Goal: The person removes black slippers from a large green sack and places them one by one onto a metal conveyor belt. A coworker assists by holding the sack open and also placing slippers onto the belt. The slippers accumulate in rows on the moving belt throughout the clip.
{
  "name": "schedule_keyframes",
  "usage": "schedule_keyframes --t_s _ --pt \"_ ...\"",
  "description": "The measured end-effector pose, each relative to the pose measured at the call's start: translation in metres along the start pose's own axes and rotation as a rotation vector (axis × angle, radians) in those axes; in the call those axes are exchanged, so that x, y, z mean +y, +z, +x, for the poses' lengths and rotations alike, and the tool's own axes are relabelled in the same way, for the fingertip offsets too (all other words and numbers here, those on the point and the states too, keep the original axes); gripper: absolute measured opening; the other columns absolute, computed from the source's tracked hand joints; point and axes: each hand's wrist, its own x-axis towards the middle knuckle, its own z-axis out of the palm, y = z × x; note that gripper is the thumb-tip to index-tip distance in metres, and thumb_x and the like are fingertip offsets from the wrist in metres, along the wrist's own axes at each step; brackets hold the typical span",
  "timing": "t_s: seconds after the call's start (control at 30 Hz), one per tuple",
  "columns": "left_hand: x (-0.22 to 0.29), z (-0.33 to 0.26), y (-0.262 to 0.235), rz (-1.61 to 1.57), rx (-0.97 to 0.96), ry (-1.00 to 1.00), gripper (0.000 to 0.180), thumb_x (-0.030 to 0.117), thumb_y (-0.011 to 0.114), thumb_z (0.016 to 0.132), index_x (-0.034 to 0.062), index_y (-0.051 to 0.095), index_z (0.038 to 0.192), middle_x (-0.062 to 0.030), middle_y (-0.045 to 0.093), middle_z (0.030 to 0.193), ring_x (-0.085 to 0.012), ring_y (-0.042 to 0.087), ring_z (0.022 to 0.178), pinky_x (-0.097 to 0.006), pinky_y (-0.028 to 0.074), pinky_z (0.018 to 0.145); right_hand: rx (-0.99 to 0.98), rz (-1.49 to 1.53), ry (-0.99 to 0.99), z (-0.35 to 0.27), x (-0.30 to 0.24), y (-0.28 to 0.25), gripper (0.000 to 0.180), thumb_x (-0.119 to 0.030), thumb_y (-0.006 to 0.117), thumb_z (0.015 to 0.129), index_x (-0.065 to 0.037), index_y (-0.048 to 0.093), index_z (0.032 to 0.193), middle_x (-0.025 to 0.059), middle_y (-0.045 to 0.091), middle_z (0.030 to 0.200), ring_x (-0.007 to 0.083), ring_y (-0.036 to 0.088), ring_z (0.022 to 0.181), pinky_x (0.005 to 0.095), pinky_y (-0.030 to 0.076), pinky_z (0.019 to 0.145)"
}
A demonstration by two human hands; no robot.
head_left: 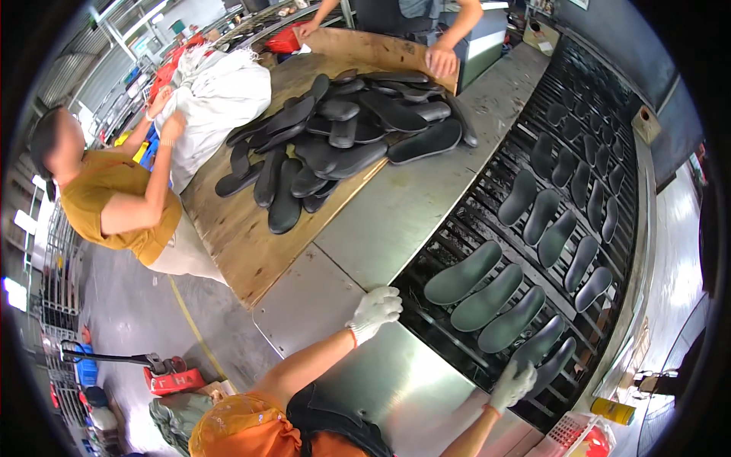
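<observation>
My left hand (375,312), in a white knit glove, is over the metal table (312,293) at the conveyor's edge. Its fingers point loosely toward the rack, slightly bent, and no object shows in them. My right hand (512,387), gloved alike, reaches over the near end of the conveyor (422,320), fingers apart. Just beyond its fingertips lies a dark shoe sole (539,341), with another sole (553,369) beside it; whether the fingers touch either I cannot tell. More soles (463,273) lie in rows along the dark slats.
A heap of black soles (335,145) covers a wooden board (221,228). At left a person (122,190) holds a white sack (221,91); a co-worker's hand (442,59) is behind the heap. A white basket (567,438) and yellow can (613,411) stand at lower right.
</observation>
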Motion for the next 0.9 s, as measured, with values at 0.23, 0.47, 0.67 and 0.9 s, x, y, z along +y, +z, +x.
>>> schedule_keyframes --t_s 0.23,0.47,0.67,0.9 --pt "0.105 0.021 -0.097 0.349 0.242 0.346 0.027 0.003 0.066 0.090 0.0060 0.060 0.116 -0.0052 0.067 0.103 -0.0156 0.065 0.088 -0.029 0.054 0.074 -0.338 0.597 -0.084 -0.076 -0.177 0.047 0.053 -0.012 0.077 0.086 -0.002 0.059 0.134 0.0137 0.064 0.124 0.0208 0.064 0.107 0.0336 0.053 0.092" --pt "0.222 0.061 -0.127 0.678 0.607 0.750 0.042 0.008 0.074 0.088 -0.0020 0.061 0.126 -0.0063 0.067 0.100 -0.0162 0.062 0.086 -0.030 0.053 0.084 -1.064 0.964 0.246 -0.086 -0.372 0.114 0.073 -0.024 0.073 0.094 0.006 0.035 0.148 0.0177 0.064 0.117 0.0226 0.068 0.094 0.0310 0.056 0.072" --pt "0.292 0.111 -0.141 0.922 0.609 0.731 0.058 0.021 0.077 0.087 -0.0009 0.056 0.137 -0.0218 0.064 0.132 -0.0306 0.064 0.117 -0.040 0.050 0.102 -1.176 1.093 0.329 -0.073 -0.498 0.199 0.068 -0.029 0.076 0.092 0.006 0.041 0.140 0.0114 0.063 0.099 0.0166 0.062 0.077 0.0290 0.052 0.062" --pt "0.343 0.145 -0.139 1.140 0.496 0.305 0.097 0.062 0.065 0.090 -0.0041 0.034 0.153 -0.0307 0.049 0.148 -0.0428 0.047 0.138 -0.043 0.038 0.115 -1.074 1.151 0.591 -0.068 -0.582 0.246 0.050 -0.038 0.080 0.087 -0.001 0.059 0.113 0.0084 0.066 0.095 0.0164 0.063 0.072 0.0294 0.054 0.059"
